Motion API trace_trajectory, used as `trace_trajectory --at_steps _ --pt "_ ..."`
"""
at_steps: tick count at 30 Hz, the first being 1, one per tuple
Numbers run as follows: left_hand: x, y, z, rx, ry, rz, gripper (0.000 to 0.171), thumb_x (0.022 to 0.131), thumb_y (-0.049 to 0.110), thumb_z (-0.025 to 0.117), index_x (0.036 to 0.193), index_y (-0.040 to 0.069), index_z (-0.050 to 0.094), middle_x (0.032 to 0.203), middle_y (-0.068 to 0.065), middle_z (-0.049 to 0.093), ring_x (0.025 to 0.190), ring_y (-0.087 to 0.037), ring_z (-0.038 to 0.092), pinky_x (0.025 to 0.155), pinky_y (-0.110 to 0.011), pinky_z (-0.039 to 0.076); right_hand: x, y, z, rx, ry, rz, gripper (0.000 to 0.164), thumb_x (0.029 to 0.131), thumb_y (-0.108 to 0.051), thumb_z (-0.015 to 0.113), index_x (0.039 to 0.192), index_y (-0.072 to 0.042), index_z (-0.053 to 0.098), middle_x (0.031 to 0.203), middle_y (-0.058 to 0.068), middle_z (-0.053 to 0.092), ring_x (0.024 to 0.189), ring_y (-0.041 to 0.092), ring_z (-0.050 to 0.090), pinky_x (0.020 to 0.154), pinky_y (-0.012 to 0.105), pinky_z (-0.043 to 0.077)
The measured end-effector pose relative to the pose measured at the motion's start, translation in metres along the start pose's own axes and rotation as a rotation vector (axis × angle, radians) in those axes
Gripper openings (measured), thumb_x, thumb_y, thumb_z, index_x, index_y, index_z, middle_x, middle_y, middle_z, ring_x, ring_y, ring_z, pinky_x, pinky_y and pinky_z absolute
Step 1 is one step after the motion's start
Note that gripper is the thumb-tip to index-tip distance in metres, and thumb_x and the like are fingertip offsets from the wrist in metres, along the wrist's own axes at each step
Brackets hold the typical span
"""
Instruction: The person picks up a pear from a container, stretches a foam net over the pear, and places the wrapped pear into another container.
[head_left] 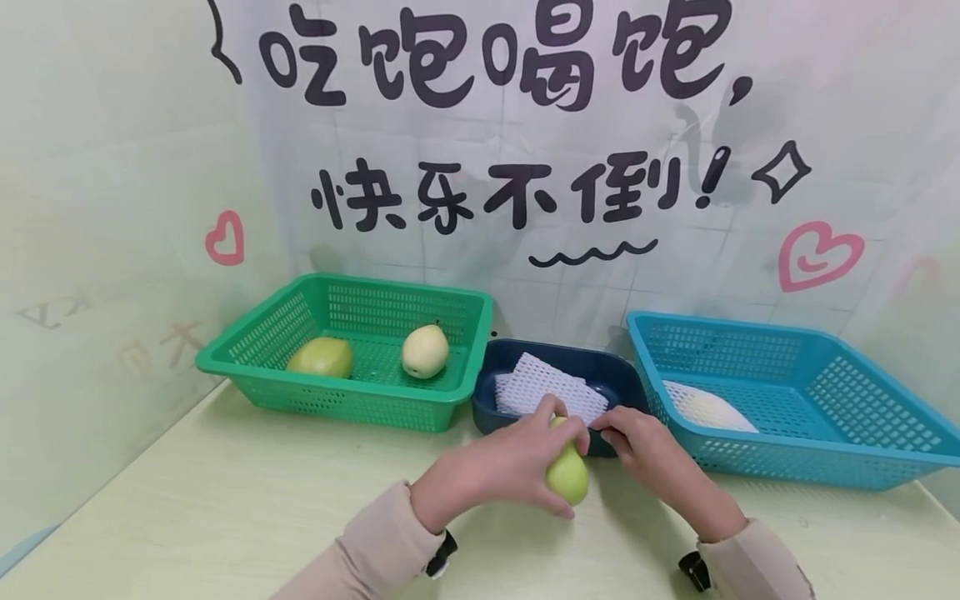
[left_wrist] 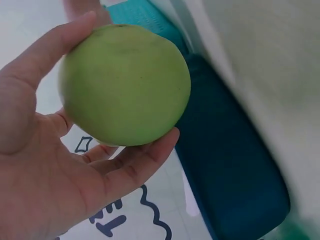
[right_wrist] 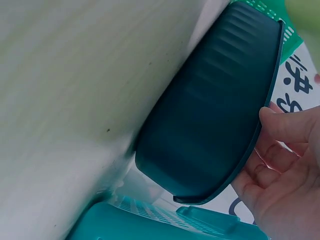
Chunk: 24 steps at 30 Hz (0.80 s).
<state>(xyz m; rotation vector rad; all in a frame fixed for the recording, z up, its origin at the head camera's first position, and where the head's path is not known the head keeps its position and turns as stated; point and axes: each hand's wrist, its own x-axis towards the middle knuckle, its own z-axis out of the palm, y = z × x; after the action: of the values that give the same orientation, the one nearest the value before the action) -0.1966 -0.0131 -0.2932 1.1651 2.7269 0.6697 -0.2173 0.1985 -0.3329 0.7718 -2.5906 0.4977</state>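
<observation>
My left hand (head_left: 517,462) grips a green pear (head_left: 567,477) just in front of a dark blue basin (head_left: 487,425). In the left wrist view the round end of the pear (left_wrist: 125,85) sits between thumb and fingers. White foam net sleeves (head_left: 551,387) lie inside the basin. At the basin's front right edge, my right hand (head_left: 641,437) pinches the rim. The right wrist view shows its thumb (right_wrist: 282,125) at the outer side of the rim, with the other fingers partly hidden beyond it.
To the left stands a green basket (head_left: 337,400) holding a yellow-green fruit (head_left: 322,358) and a pale pear (head_left: 425,352). A blue basket (head_left: 810,462) on the right contains a white foam-netted item (head_left: 708,408). Behind them hangs a printed sheet (head_left: 450,258).
</observation>
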Motion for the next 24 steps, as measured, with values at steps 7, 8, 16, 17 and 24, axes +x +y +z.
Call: trace_trajectory --at_steps 7,8,16,17,24 --pt "0.001 0.004 0.015 0.166 -0.063 -0.031 0.048 0.071 0.036 0.080 0.104 0.026 0.047 0.113 -0.002 0.036 0.085 -0.018 0.045 0.062 -0.019 0.042 0.000 0.000 -0.001 -0.002 0.002 -0.006 0.017 0.080 0.008 0.064 0.089 -0.006 0.067 0.085 0.004 0.067 0.080 0.018 0.063 0.070 0.032 0.054" --pt "0.000 0.004 0.015 0.178 -0.069 -0.034 0.047 0.071 0.036 0.080 0.104 0.026 0.047 0.112 -0.001 0.036 0.084 -0.017 0.045 0.062 -0.019 0.041 0.000 0.000 -0.001 0.000 0.000 -0.007 0.018 0.080 0.008 0.064 0.090 -0.006 0.067 0.085 0.003 0.067 0.080 0.018 0.063 0.070 0.032 0.054" --pt "-0.006 0.009 0.009 0.200 -0.126 -0.040 0.043 0.076 0.027 0.077 0.105 0.026 0.046 0.109 0.001 0.034 0.077 -0.017 0.043 0.059 -0.018 0.040 0.000 -0.001 -0.003 0.017 -0.009 0.005 0.016 0.081 0.007 0.064 0.090 -0.006 0.067 0.086 0.005 0.067 0.081 0.018 0.063 0.071 0.032 0.054" --pt "-0.007 0.010 0.008 0.203 -0.133 -0.040 0.044 0.076 0.025 0.077 0.106 0.026 0.045 0.109 0.001 0.034 0.077 -0.017 0.043 0.059 -0.018 0.041 0.000 -0.001 -0.003 0.019 -0.011 0.004 0.016 0.081 0.007 0.064 0.090 -0.006 0.067 0.086 0.005 0.067 0.081 0.019 0.063 0.071 0.032 0.054" --pt "-0.008 0.005 -0.002 0.145 -0.197 -0.029 0.065 0.075 0.017 0.078 0.126 0.025 0.038 0.110 0.002 0.040 0.088 -0.014 0.044 0.077 -0.019 0.042 0.001 -0.001 -0.002 0.014 0.003 -0.021 0.017 0.080 0.009 0.064 0.089 -0.005 0.067 0.086 0.005 0.067 0.081 0.019 0.064 0.070 0.032 0.054"
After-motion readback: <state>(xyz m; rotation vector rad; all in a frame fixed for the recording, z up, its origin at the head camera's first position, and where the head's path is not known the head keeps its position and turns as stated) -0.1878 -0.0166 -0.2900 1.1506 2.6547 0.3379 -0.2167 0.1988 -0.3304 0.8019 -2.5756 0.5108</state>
